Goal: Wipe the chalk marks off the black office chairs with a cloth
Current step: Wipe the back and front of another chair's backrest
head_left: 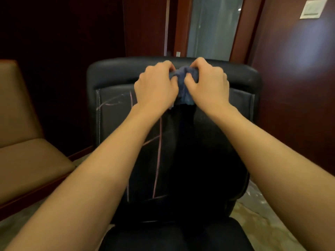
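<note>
A black office chair (199, 160) faces me, its backrest filling the middle of the view. Pink chalk marks (158, 160) run as long lines down the left half of the backrest, with more near the upper left corner. A crumpled blue cloth (183, 84) sits bunched between both hands in front of the top of the backrest. My left hand (156, 86) grips the cloth's left side with curled fingers. My right hand (208, 84) grips its right side the same way. Most of the cloth is hidden by my fingers.
A tan upholstered seat (27, 156) with a wooden edge stands to the left. Dark red wood panelling and a frosted glass door (212, 28) lie behind the chair. A white wall switch (312, 9) is at the top right. Pale patterned floor (262, 214) shows on the right.
</note>
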`<state>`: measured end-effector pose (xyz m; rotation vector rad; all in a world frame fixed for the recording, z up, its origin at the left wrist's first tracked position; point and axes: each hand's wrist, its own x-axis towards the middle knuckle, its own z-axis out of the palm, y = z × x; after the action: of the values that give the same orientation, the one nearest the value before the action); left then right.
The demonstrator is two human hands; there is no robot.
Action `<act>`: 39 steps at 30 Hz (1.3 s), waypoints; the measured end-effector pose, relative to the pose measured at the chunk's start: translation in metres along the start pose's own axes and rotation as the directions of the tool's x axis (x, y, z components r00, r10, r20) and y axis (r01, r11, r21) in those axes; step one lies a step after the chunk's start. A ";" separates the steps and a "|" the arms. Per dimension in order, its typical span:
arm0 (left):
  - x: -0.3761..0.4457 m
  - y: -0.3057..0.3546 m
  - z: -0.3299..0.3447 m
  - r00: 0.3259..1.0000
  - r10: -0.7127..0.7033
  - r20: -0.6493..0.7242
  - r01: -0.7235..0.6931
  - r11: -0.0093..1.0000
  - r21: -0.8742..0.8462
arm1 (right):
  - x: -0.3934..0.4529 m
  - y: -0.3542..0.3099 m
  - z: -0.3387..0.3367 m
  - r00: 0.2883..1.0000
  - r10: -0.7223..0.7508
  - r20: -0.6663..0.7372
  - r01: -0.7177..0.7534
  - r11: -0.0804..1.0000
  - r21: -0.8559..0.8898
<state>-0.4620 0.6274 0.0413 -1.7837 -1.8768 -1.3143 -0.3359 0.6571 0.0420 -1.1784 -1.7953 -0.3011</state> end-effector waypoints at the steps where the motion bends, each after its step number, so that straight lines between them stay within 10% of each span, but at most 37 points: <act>1: 0.007 0.000 0.002 1.000 0.011 0.007 -0.012 0.999 0.035 | 0.007 0.002 0.003 1.000 -0.001 0.016 0.002 0.999 -0.037; 14: -0.105 -0.048 0.050 0.917 0.004 0.398 -0.112 0.962 0.248 | -0.121 0.021 0.055 0.862 0.058 0.503 0.061 0.974 -0.216; 24: 0.000 -0.019 -0.002 0.999 0.031 -0.035 -0.030 0.999 0.013 | 0.014 -0.014 0.009 0.987 -0.039 0.156 0.052 0.995 -0.083; 39: -0.108 -0.052 0.037 0.884 0.039 0.465 -0.221 0.912 0.344 | -0.116 0.004 0.053 0.836 -0.020 0.549 0.187 0.950 -0.249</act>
<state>-0.4690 0.5886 -0.0779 -2.0610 -2.0043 -0.4436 -0.3508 0.6243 -0.0808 -1.4813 -2.3798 -0.3273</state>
